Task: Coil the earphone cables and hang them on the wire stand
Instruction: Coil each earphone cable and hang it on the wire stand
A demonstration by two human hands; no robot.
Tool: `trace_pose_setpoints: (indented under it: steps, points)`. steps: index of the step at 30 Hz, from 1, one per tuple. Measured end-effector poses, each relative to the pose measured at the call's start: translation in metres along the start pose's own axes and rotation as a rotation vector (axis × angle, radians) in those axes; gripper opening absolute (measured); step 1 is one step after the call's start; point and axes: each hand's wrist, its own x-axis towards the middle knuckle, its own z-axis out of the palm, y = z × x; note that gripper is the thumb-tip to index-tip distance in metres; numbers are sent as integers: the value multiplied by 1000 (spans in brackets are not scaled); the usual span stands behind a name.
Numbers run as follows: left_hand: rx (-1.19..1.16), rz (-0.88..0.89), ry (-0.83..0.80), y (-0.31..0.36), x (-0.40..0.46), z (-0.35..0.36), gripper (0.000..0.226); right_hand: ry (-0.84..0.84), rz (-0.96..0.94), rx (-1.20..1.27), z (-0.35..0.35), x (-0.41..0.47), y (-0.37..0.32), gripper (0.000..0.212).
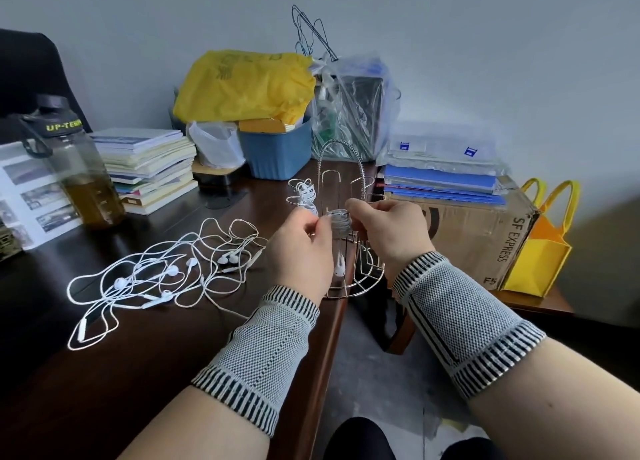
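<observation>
1. A tight coil of white earphone cable (pixel 341 221) sits between the two hands, just in front of the wire stand (pixel 349 224). Its wound turns stack into a short upright bundle, long axis roughly vertical, and two earbuds (pixel 338 267) dangle below it, pointing down.
2. The left hand (pixel 300 251) pinches the coil's left side; thumb and forefinger are curled in and nearly meeting, and the other fingers are tucked.
3. The right hand (pixel 388 232) pinches the coil's upper right side with thumb and forefinger; the remaining fingers are bent under the palm.
4. The stand is thin silvery wire with a round spoked base at the desk's right edge, upright hairpin-shaped prongs and a twisted arched handle on top.
5. A second coiled earphone (pixel 304 193) hangs on a prong at the stand's left, loops loose and slightly splayed.
6. Several loose earphones (pixel 162 272) lie tangled on the dark glossy wooden desk (pixel 166 355), left of the hands, their thin white cables in wide curls with smooth plastic buds in the middle.
7. Both wrists wear grey knitted wrist bands (pixel 460 317) with black-and-white striped edges.
8. Behind stand a smoky plastic bottle (pixel 79 168), a stack of books (pixel 152 168), a blue ribbed bin (pixel 277 151) under a crinkled yellow bag (pixel 242 85), and a cardboard box (pixel 481 231).
</observation>
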Motion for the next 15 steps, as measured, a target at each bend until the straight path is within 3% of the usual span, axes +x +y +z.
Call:
trace_pose_setpoints:
  steps: [4, 9, 11, 15]
  points:
    - [-45, -88, -64, 2, 3, -5, 30, -30, 48, -41, -1, 1, -5, 68]
    - [-347, -381, -198, 6, 8, -13, 23, -99, 146, -32, -4, 1, -2, 48]
    - [-479, -489, -222, 7, 10, -17, 41, -99, 197, 38, -3, 1, -1, 43]
    - [-490, -487, -313, 10, 13, -24, 36, -66, 246, 133, 0, -3, 0, 41]
